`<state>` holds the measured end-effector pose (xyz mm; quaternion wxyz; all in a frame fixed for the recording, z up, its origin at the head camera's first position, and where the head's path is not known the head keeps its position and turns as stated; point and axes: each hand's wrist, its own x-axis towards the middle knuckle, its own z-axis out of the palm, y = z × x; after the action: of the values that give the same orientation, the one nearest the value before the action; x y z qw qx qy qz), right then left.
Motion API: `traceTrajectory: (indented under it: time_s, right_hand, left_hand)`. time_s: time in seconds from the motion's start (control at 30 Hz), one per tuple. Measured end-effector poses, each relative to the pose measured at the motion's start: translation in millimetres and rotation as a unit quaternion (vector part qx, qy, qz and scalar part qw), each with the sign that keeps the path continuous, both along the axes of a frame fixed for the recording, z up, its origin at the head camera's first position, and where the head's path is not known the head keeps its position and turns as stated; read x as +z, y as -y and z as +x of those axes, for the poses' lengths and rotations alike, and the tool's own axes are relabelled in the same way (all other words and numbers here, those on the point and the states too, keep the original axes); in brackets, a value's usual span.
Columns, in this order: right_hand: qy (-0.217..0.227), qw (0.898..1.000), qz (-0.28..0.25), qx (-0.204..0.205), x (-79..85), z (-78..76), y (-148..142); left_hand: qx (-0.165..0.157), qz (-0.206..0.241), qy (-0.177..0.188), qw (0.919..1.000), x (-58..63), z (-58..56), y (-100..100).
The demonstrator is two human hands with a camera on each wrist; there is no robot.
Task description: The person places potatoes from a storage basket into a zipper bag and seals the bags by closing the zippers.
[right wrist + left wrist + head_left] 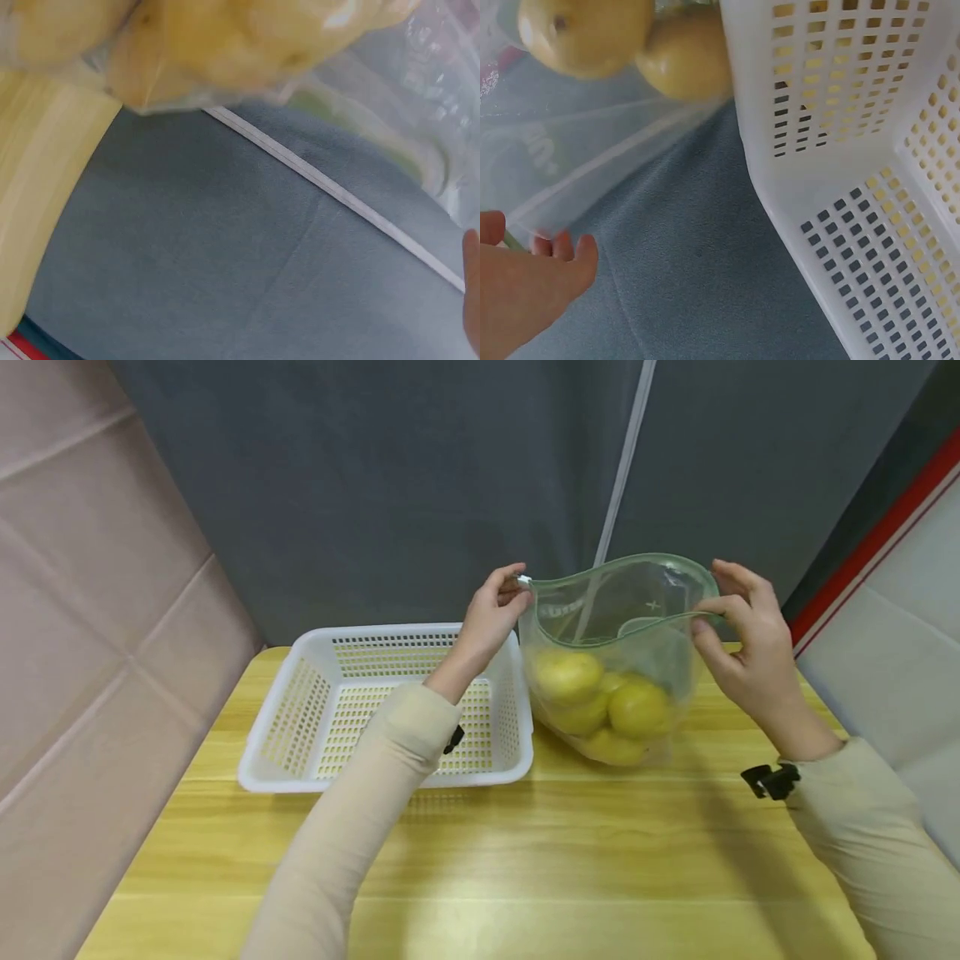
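A clear zip bag (675,664) with a green rim stands on the table, its mouth spread open. Several round yellow fruits (639,706) lie in its lower part. My left hand (486,614) pinches the left corner of the rim, beside a small white slider (523,581). On the opposite side my right hand (752,639) holds the rim between thumb and fingers. In the left wrist view, the left fingers (585,259) are at the bag's edge, away from the fruits (589,34). The right wrist view has only a fingertip (472,281) of the right hand.
Just left of the bag stands a white perforated plastic basket (255,752), with my left forearm across it. Both rest on a light wooden table (517,877). A dark grey panel (375,485) rises behind, and padded pinkish panels (97,610) line the left side.
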<state>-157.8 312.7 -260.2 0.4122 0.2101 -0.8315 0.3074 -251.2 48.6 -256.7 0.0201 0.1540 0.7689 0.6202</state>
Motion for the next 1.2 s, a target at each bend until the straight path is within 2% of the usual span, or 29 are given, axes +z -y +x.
traceTrajectory:
  time_s: [0.1, 0.2, 0.3, 0.47, 0.57, 0.73, 0.8, 0.87, 1.03, 1.2]
  right_hand:
    - [0.026, 0.998, -0.033, -0.044, 0.8, -0.7, -3]
    - [0.047, 0.993, -0.094, -0.061, 0.3, -2.6, -7]
    - [0.071, 0.984, -0.153, -0.058, 0.5, -4.2, -11]
    - [0.101, 0.964, -0.244, -0.034, 4.1, -4.1, -17]
    - [0.109, 0.936, -0.332, 0.033, 8.3, -2.3, -19]
    - [0.090, 0.872, -0.451, 0.166, 20.6, -0.8, -23]
    - [0.082, 0.862, -0.466, 0.181, 26.2, -0.4, -25]
    - [0.078, 0.858, -0.475, 0.178, 31.2, 0.5, -28]
    - [0.060, 0.865, -0.478, 0.140, 38.4, 2.0, -34]
    - [0.018, 0.851, -0.508, 0.134, 44.0, -1.5, -35]
  left_hand:
    - [-0.003, -0.019, -0.024, 0.9995, -3.4, 1.8, 3]
    - [-0.004, -0.018, -0.042, 0.9989, -5.1, 4.3, 5]
    - [0.001, -0.002, -0.049, 0.9988, -5.8, 6.6, 5]
    - [0.008, 0.042, -0.051, 0.9978, -8.4, 8.8, 6]
    - [0.000, 0.056, -0.046, 0.9974, -8.9, 10.0, 8]
    - [-0.021, 0.081, -0.036, 0.9958, -3.6, 10.6, 14]
    - [-0.027, 0.090, -0.036, 0.9949, -0.4, 10.4, 17]
    - [-0.032, 0.096, -0.038, 0.9942, 2.7, 10.7, 18]
    - [-0.026, 0.110, -0.044, 0.9926, 10.9, 12.1, 20]
    - [-0.014, 0.127, -0.053, 0.9903, 17.1, 15.8, 19]
